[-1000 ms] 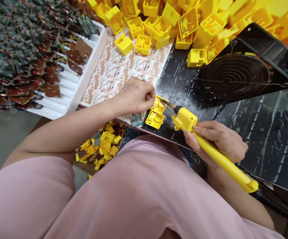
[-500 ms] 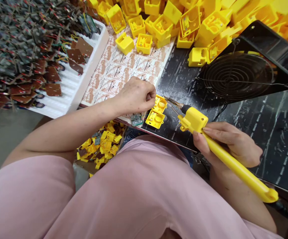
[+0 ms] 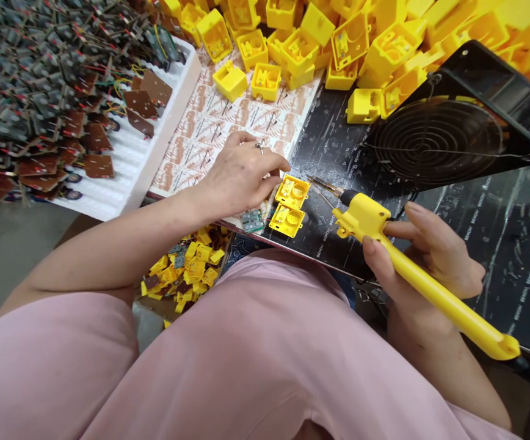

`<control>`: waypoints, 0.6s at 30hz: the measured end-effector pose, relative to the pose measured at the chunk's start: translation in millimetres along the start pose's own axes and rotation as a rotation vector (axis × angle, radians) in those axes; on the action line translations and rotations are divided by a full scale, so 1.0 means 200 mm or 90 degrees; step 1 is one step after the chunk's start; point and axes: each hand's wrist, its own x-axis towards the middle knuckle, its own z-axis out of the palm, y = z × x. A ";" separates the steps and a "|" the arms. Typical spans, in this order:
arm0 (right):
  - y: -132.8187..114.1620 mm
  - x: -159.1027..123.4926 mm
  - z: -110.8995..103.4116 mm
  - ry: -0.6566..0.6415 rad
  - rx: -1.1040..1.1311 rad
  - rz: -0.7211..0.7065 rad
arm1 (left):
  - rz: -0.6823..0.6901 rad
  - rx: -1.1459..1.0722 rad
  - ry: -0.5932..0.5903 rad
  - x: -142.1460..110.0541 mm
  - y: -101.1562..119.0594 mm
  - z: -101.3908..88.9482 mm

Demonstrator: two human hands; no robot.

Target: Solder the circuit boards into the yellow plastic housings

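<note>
Your right hand (image 3: 450, 260) grips the iron (image 3: 364, 216), probably light, stiff and hot-tipped, by its handle (image 3: 448, 299), the safe hold, tip towards ten o'clock, while your left hand (image 3: 237, 174) bends beside the upper case (image 3: 296, 194) at the iron's nine o'clock, its grip I cannot tell

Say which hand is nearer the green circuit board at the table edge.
Left. The left hand is just beyond the green circuit board; the right hand is well off to its right, holding the yellow soldering tool.
</note>
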 end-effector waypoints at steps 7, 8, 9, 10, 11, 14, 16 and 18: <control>0.01 0.01 -0.02 -0.028 0.027 -0.012 | 0.064 0.047 -0.065 0.01 -0.01 0.00; 0.02 0.02 -0.02 -0.035 0.024 -0.022 | 0.070 0.049 -0.062 0.00 -0.01 0.00; 0.02 0.03 -0.03 -0.045 0.022 -0.032 | 0.073 0.050 -0.055 0.00 -0.01 0.00; 0.02 0.04 -0.03 -0.056 0.023 -0.045 | 0.075 0.049 -0.047 0.00 0.00 0.01; 0.02 0.06 -0.04 -0.069 0.031 -0.058 | 0.077 0.047 -0.041 -0.01 0.00 0.01; 0.03 0.10 -0.04 -0.100 0.097 -0.102 | 0.078 0.057 -0.027 -0.02 0.01 0.04; 0.02 0.12 -0.03 -0.124 0.135 -0.133 | 0.072 0.082 -0.014 -0.02 0.02 0.05; 0.02 0.14 -0.01 -0.147 0.143 -0.164 | 0.075 0.101 -0.008 -0.02 0.02 0.06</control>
